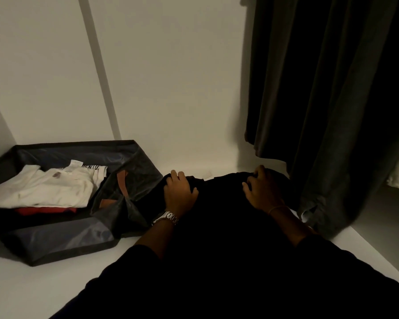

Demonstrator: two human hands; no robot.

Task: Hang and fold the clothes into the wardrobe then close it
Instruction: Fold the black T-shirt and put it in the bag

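A black garment (219,199) lies folded on the white wardrobe shelf (55,288), between my two hands. My left hand (179,191), with a metal watch at the wrist, rests on the garment's far left corner with its fingers bent over the edge. My right hand (262,189) sits on the far right corner, fingers curled and pinching the dark cloth. My black sleeves hide the near part of the garment.
A dark fabric storage box (62,245) stands open at the left, holding folded white clothes (44,187) over a red item (46,210). A dark hanging garment (332,88) drapes down at the right and touches the shelf. The white back wall (171,88) is close behind.
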